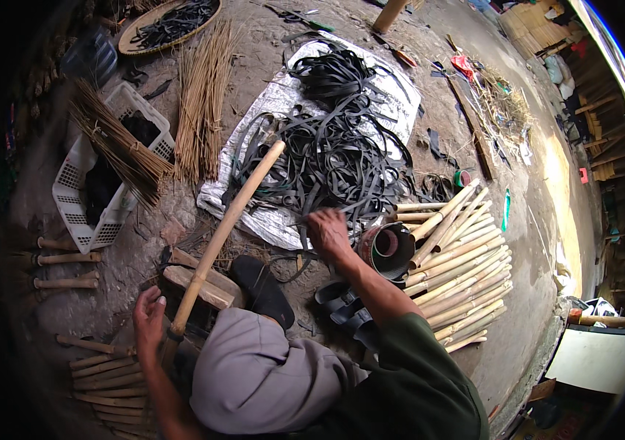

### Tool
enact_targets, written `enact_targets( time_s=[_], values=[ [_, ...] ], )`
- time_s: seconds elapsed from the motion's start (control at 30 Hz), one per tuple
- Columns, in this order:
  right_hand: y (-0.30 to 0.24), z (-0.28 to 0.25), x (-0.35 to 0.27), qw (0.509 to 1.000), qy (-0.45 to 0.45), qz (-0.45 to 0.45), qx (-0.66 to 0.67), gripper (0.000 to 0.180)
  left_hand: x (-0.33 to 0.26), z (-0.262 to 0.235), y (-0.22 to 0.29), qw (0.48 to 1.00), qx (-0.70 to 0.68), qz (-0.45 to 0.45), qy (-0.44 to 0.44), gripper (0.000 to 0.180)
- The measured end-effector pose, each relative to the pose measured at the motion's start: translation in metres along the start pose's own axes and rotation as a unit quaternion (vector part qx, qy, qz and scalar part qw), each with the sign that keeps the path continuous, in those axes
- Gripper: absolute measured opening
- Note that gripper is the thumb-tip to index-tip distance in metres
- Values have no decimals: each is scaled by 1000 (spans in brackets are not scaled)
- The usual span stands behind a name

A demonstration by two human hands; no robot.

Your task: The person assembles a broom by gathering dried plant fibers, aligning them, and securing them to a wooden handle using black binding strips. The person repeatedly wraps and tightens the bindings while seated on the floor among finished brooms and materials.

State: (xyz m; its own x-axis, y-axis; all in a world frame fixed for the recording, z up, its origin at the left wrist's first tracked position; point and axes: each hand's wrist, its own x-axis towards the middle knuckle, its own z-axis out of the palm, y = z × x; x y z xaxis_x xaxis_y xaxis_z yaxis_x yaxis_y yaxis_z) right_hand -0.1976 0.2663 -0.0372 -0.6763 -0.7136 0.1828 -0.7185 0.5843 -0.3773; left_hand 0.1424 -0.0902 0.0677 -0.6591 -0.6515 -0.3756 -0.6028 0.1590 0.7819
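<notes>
Obscured at its base, the pole (pixel 224 233) is smooth, tan; left hand (pixel 149 315), left of it, released; right hand (pixel 329 231), grip unclear.

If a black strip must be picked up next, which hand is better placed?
Probably the right hand: it is at the near edge of the strips, while the left hand is farther away, beside the pole.

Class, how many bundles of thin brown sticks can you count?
2: one bundle on the ground right of the white crate, another bundle lying across it; the dark edge may hide more.
</notes>
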Motion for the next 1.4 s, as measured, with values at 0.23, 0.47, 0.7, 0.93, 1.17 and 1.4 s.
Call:
enact_targets(
  time_s=[0.23,0.47,0.7,0.93,1.17,1.4],
  values=[
    [-37,-16,-32,913,-48,162,370,25,0,12,-10,998,-57,-15,-33,43],
    [145,-102,45,904,171,350,178,46,-9,2,-20,998,-61,-9,-28,50],
    [198,-4,19,842,-61,518,141,33,-23,12,-19,995,-91,-27,-43,51],
    [153,-79,43,792,11,380,478,18,-21,7,-16,993,-103,-57,-27,50],
    [67,-228,98,808,88,118,570,25,-17,24,16,990,-117,-48,-58,47],
    [31,-311,152,827,184,10,531,36,-24,26,30,989,-136,-11,-48,43]
  ],
)
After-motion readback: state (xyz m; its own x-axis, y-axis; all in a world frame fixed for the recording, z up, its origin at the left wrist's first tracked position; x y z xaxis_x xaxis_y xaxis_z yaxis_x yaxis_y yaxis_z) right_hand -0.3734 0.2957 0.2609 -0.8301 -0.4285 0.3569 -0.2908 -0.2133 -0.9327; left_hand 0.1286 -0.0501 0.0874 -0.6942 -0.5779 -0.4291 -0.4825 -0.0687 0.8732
